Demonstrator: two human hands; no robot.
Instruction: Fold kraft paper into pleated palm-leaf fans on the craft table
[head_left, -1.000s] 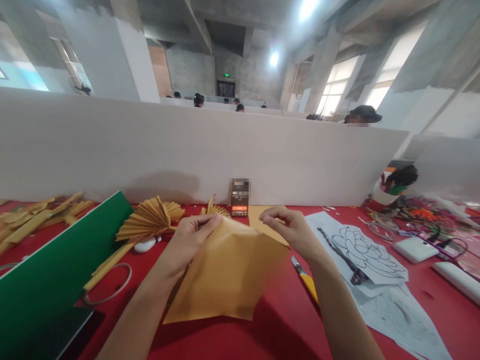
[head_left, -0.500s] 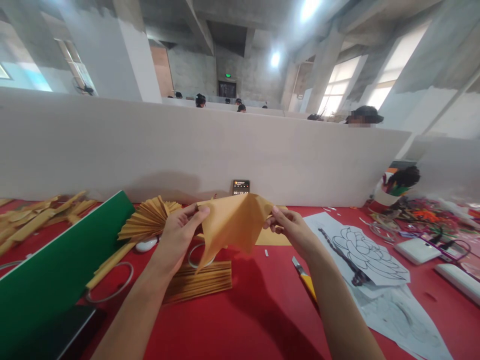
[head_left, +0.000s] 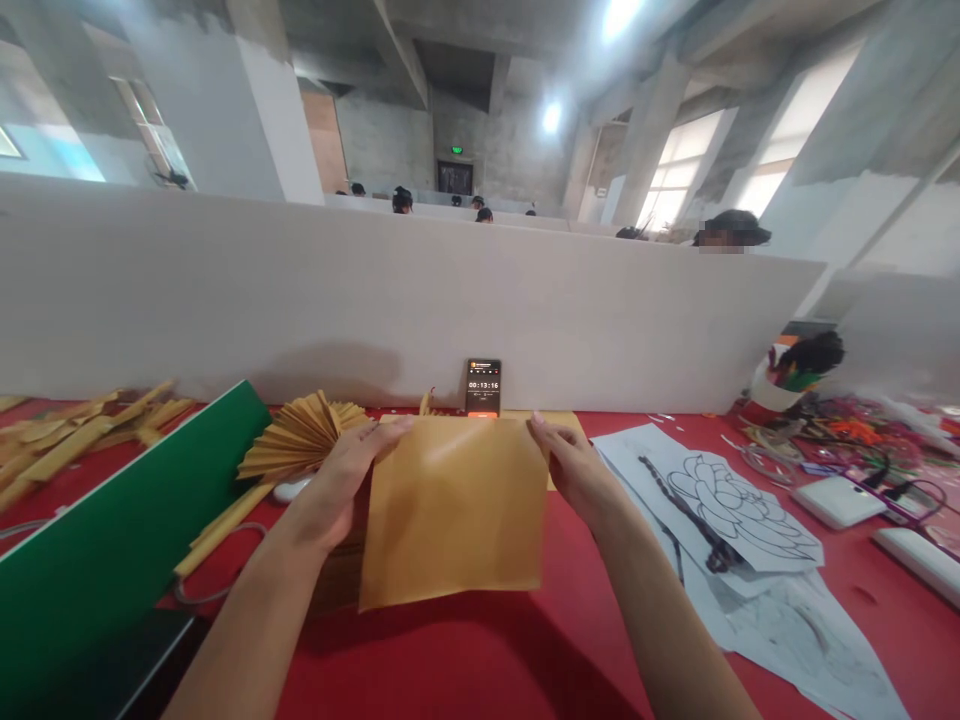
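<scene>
A square sheet of golden-brown paper (head_left: 456, 515) is spread between my two hands above the red table. My left hand (head_left: 349, 475) pinches its upper left corner, and my right hand (head_left: 566, 450) pinches the upper right one. Behind my left hand a pleated paper fan (head_left: 296, 440) rests on the table. Another piece of the golden paper (head_left: 566, 425) lies behind the held sheet, mostly covered. The pleated strip under the sheet is largely hidden. A phone (head_left: 484, 385) showing a timer stands upright just beyond the sheet.
A green board (head_left: 135, 520) leans at the left, near golden paper scraps (head_left: 82, 430). White sheets with a flower drawing (head_left: 739, 505) lie at the right, beside a power bank (head_left: 836, 500) and a cup of pens (head_left: 780, 380). A white partition (head_left: 375, 290) closes off the back.
The paper was bent and drooping between my hands; now it hangs flat and taut, facing me. It covers more of the pleated strip. The yellow cutter is no longer visible.
</scene>
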